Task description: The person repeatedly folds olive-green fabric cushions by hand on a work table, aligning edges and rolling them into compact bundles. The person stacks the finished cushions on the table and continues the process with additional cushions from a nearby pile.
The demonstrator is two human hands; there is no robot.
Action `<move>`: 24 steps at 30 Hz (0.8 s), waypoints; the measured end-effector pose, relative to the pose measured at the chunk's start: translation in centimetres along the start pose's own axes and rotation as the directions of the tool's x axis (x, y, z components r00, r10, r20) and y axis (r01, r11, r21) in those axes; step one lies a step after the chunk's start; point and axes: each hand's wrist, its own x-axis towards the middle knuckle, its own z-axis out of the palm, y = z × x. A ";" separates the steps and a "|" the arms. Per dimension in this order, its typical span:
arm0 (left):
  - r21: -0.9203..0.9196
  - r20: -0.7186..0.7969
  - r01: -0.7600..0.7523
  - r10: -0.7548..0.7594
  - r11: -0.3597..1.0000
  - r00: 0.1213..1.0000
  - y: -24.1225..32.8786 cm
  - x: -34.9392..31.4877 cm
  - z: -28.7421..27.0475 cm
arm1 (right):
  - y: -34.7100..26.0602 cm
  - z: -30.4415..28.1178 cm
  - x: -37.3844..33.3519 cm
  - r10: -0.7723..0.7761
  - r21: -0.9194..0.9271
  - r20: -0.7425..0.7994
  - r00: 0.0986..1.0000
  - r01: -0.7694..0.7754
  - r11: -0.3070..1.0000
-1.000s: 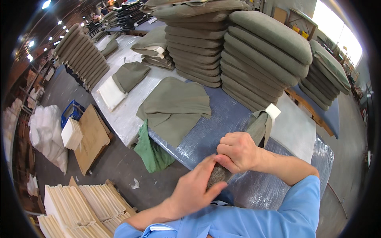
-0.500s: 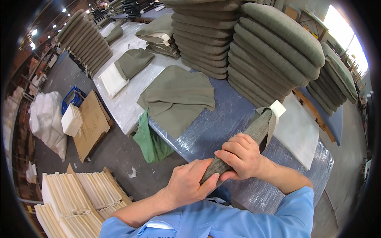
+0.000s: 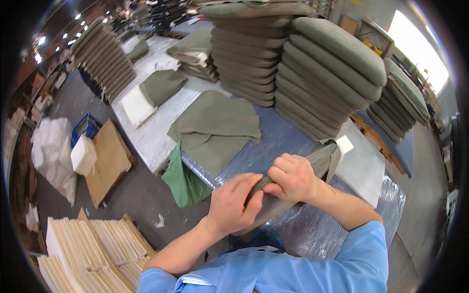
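Item, in our hands: one grey-green fabric cover [image 3: 321, 165], held edge-on in front of us over the near edge of the table [image 3: 281, 126], a piece of white foam [image 3: 345, 144] showing at its far end.

Grip, right: our right hand [image 3: 293, 179] is closed in a fist on the cover, thumb tucked beneath the fingers. Grip, left: our left hand [image 3: 230, 207] curls round the same edge nearer our body, thumb and fingers parted with fabric between; whether it clamps, we cannot tell.

Step in hand, as we judge it: working the cloth along the cushion edge, both hands close together. Next move, by our judgement: it calls for a firm right hold while the left takes up slack evenly, without twisting the seam.

Beside, on the plastic-wrapped table: one loose grey-green fabric piece [image 3: 215, 122], spread flat; one white foam pad [image 3: 138, 106], partly sleeved in like fabric; one white sheet [image 3: 364, 163], to the right.

Behind: two tall stacks of covered cushions, one central [image 3: 246, 63], one right of it [image 3: 325, 73].

Hanging at the table's edge: one green cloth [image 3: 183, 181].

Floor, left: one cardboard piece [image 3: 108, 163]; one blue crate [image 3: 88, 127]; one white bag [image 3: 53, 155]. Lower left: rows of cream foam slabs [image 3: 80, 244].
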 end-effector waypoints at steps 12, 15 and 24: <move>0.574 0.326 -0.327 0.156 0.751 0.932 0.9 5.4 2.8 | -0.8 -5.4 -8.5 0.400 -0.171 -0.081 0.913 -0.408 0.897; 0.593 0.306 -0.435 0.310 0.678 0.900 1.0 6.2 5.1 | 0.3 -5.7 -9.2 0.390 -0.187 -0.042 0.920 -0.391 0.901; 0.665 0.239 -0.244 0.108 0.705 0.965 -1.8 6.6 5.8 | 2.8 -2.8 -7.0 0.298 -0.189 0.051 0.953 -0.284 0.940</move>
